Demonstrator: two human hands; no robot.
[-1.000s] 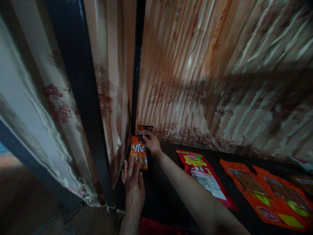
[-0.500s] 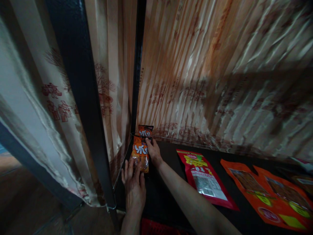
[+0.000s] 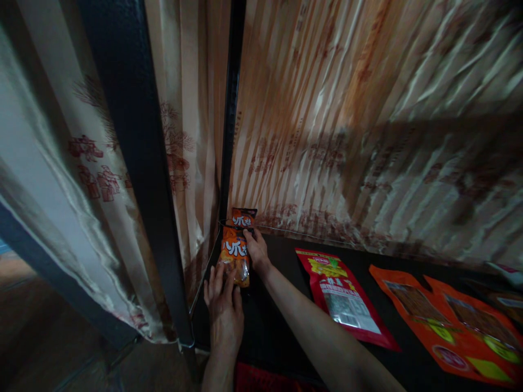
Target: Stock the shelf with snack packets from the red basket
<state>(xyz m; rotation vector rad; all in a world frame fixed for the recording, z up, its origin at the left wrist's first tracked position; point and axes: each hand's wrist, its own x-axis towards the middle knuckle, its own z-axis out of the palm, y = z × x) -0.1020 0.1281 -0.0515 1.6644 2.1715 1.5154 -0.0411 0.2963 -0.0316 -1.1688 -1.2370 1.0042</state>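
Nearest, at six o'clock, one red item (image 3: 265, 378) is cut off by the bottom edge, too dark to identify. Just beyond, at seven o'clock, is the left hand (image 3: 225, 309), one of two in view; its fingers are spread wide, tips against the lower front of an orange packet, the palm side hidden. At four o'clock two orange pouches (image 3: 414, 307) lie flat on the black shelf (image 3: 265, 332), each with a clear window over brown contents. Between four and five o'clock lies one red pouch (image 3: 347, 302), its near side partly behind the right forearm.

The front packet (image 3: 236, 251) stands near the shelf's corner at seven o'clock, leaning back: orange, dark-topped, bold white lettering, shiny clear lower part over golden-brown pieces. At six o'clock the right hand (image 3: 257, 250) pinches its upper right edge, fingers partly hidden behind. Just beyond is a second packet (image 3: 242, 219), alike, its lower part covered. Packs toward half past three are dim, hard to count. Behind hangs a pleated curtain (image 3: 318, 109), from twelve to three.
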